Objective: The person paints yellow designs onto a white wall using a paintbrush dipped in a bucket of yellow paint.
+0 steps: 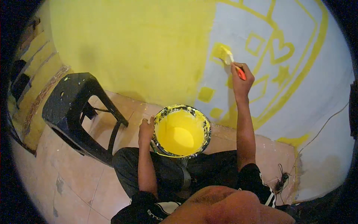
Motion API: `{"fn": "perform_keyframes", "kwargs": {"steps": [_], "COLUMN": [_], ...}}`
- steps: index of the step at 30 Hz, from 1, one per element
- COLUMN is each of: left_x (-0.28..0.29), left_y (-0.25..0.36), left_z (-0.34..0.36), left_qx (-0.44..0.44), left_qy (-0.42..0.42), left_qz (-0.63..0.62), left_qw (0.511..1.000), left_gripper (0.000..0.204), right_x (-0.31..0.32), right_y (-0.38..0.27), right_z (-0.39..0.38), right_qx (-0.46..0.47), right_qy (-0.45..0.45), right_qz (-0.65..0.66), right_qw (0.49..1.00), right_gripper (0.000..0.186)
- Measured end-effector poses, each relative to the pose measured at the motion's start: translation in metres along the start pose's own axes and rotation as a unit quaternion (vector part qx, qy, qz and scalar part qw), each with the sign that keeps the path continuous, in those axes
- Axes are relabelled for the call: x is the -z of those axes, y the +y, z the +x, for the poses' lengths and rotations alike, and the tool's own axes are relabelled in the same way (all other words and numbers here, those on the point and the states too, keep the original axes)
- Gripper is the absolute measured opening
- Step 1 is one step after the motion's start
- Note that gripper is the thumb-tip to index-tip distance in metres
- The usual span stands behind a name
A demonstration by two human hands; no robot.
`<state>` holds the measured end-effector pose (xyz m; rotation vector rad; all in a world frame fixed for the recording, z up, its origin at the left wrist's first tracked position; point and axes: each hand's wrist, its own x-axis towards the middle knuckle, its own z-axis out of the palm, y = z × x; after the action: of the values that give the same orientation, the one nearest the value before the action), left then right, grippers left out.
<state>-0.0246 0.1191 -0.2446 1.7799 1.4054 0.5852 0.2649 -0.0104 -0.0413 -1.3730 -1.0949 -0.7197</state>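
Note:
My right hand (242, 81) is closed around the red-and-white handle of a paintbrush (226, 55). The yellow-coated bristles lie against a small yellow square on the wall (233, 22). In front of my crossed legs stands a black paint bucket (207, 128), its rim streaked with white and yellow. Bright yellow paint (181, 132) is inside it. My left hand (146, 131) grips the bucket's left rim, with its fingertips partly hidden by the angle.
A black plastic stool (69, 97) stands on the tiled floor (74, 175) at the left. Yellow outlines, including a heart (282, 50) and a star (282, 75), mark the pale wall. A thin cable (315, 132) runs down at the right to a dark tangle (282, 183).

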Motion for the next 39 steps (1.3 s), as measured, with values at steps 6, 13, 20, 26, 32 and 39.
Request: {"fn": "perform_keyframes", "kwargs": {"steps": [6,13,20,26,32,39], "left_x": [-0.005,0.001,-0.004,0.001,-0.003,-0.004], "left_y": [-0.007,0.002,0.001,-0.004,-0.002,-0.005], "left_z": [0.001,0.001,0.002,0.002,0.003,0.003], "left_qx": [-0.013,0.008,0.017,0.01,-0.003,0.024], "left_qy": [0.04,0.02,0.02,0.024,0.04,0.014], "left_qz": [-0.008,0.015,0.028,0.019,0.018,0.013], "left_qw": [0.999,1.0,0.999,0.999,0.999,1.0], "left_gripper": [0.061,0.058,0.053,0.055,0.057,0.06], "right_x": [0.002,-0.007,-0.012,-0.01,-0.019,-0.016], "right_y": [-0.018,-0.007,0.025,0.015,0.025,0.02], "right_z": [-0.007,-0.005,-0.017,-0.029,-0.044,-0.038], "right_qx": [-0.006,-0.023,-0.036,-0.009,0.017,0.02], "right_qy": [-0.022,-0.068,-0.065,-0.021,0.012,-0.029], "right_qz": [-0.054,0.035,0.044,-0.027,0.026,-0.003], "right_qw": [0.998,0.997,0.996,0.999,0.999,0.999], "right_gripper": [0.008,0.007,0.007,0.008,0.007,0.006]}}
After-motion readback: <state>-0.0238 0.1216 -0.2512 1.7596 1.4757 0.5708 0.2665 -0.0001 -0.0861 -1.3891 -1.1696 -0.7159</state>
